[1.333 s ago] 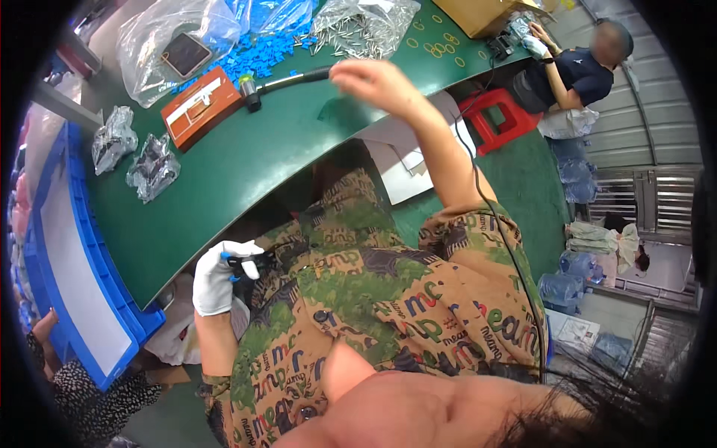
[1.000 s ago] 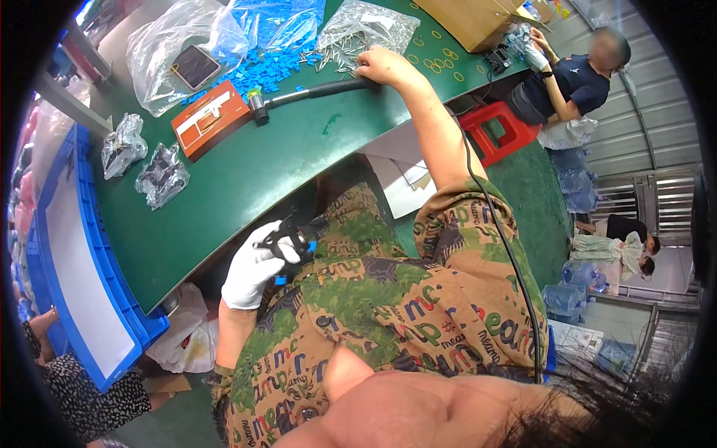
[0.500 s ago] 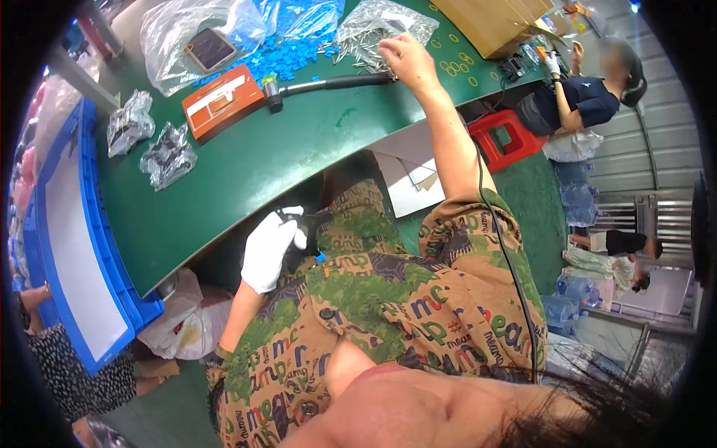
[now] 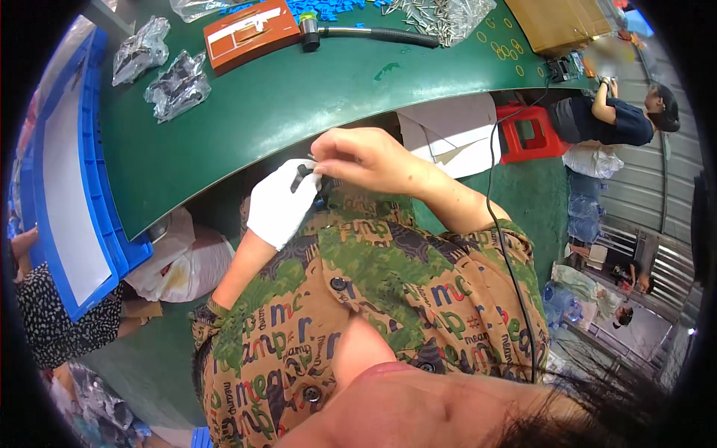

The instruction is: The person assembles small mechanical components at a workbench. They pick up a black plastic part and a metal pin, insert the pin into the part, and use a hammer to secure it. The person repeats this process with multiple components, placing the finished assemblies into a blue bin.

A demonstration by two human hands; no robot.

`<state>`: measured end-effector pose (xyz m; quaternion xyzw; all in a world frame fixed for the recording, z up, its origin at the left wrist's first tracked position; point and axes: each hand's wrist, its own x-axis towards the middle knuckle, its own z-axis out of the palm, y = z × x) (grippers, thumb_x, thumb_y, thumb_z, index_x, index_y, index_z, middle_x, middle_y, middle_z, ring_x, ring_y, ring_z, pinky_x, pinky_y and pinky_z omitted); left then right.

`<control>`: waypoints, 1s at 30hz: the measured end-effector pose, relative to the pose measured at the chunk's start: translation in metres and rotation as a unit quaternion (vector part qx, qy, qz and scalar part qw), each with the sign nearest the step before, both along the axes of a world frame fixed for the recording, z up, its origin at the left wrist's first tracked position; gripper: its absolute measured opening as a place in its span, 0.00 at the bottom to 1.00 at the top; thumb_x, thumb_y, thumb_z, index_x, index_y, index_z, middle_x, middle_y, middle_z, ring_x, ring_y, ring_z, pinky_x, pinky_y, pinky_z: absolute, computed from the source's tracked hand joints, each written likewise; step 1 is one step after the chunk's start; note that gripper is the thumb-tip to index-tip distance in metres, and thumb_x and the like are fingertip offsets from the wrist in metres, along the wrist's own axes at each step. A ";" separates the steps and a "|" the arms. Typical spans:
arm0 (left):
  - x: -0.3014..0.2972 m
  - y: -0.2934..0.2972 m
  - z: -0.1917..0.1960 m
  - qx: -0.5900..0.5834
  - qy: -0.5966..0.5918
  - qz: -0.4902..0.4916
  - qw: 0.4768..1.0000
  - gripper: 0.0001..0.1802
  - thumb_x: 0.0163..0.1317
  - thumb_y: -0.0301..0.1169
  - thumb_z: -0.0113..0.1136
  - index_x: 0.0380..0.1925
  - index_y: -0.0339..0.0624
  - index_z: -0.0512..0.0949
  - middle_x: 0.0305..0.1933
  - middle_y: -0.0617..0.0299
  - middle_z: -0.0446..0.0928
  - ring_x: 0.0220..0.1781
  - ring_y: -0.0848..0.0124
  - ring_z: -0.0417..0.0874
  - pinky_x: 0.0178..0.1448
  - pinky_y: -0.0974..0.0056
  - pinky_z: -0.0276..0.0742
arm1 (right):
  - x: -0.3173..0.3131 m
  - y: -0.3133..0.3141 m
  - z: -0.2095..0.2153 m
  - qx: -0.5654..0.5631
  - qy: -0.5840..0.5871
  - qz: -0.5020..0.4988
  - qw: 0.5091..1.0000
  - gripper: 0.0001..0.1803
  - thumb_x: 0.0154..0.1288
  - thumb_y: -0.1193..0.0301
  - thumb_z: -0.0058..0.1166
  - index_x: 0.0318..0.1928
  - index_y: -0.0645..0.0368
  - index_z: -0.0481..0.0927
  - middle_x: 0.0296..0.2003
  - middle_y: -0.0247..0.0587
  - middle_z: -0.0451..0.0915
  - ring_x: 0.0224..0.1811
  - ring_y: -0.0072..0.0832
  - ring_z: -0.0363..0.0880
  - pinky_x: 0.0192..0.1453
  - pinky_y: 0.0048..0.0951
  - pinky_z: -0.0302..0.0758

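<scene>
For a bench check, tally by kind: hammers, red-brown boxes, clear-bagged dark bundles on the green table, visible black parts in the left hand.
Hammer: 1
Red-brown box: 1
Clear-bagged dark bundles: 2
Black part in left hand: 1
Total: 5

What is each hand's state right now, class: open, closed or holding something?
Left hand, gloved: closed, holding a small black part.
Right hand, bare: partly curled beside it; whether it holds anything cannot be told.
</scene>
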<state>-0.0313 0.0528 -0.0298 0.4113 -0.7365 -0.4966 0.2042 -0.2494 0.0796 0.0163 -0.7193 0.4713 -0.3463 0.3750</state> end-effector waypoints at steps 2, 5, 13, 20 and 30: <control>0.002 -0.001 -0.004 -0.020 -0.016 -0.003 1.000 0.12 0.70 0.34 0.60 0.48 0.40 0.82 0.35 0.52 0.84 0.36 0.59 0.86 0.44 0.60 0.81 | 0.006 0.002 0.001 0.007 0.001 0.001 1.000 0.09 0.69 0.70 0.63 0.45 0.59 0.80 0.35 0.43 0.84 0.36 0.36 0.85 0.42 0.33 0.80; 0.002 -0.002 0.000 0.011 -0.008 -0.016 1.000 0.12 0.69 0.34 0.60 0.48 0.40 0.81 0.36 0.51 0.84 0.38 0.55 0.86 0.45 0.57 0.81 | 0.010 0.003 -0.005 0.013 0.004 0.012 1.000 0.09 0.69 0.69 0.64 0.45 0.58 0.80 0.36 0.44 0.85 0.38 0.38 0.86 0.42 0.35 0.81; 0.006 -0.001 -0.008 -0.061 -0.020 -0.020 0.998 0.13 0.69 0.36 0.58 0.45 0.39 0.79 0.37 0.46 0.82 0.39 0.47 0.83 0.44 0.50 0.79 | 0.023 0.003 -0.015 -0.083 0.052 -0.007 0.995 0.09 0.68 0.68 0.64 0.43 0.58 0.80 0.35 0.43 0.84 0.39 0.43 0.85 0.41 0.39 0.81; 0.012 -0.006 -0.002 -0.063 -0.069 -0.107 0.990 0.11 0.72 0.34 0.51 0.42 0.40 0.79 0.38 0.47 0.83 0.41 0.48 0.83 0.44 0.49 0.78 | 0.018 -0.004 -0.023 -0.029 0.039 -0.020 0.999 0.10 0.69 0.67 0.63 0.46 0.56 0.82 0.36 0.42 0.84 0.39 0.42 0.85 0.41 0.40 0.81; 0.034 -0.008 -0.007 0.237 0.077 -0.117 0.961 0.16 0.77 0.37 0.53 0.52 0.39 0.83 0.35 0.65 0.83 0.35 0.76 0.80 0.44 0.67 0.78 | 0.013 -0.006 -0.049 -0.271 0.134 0.052 0.952 0.15 0.59 0.74 0.64 0.48 0.52 0.83 0.35 0.32 0.80 0.36 0.32 0.81 0.38 0.34 0.77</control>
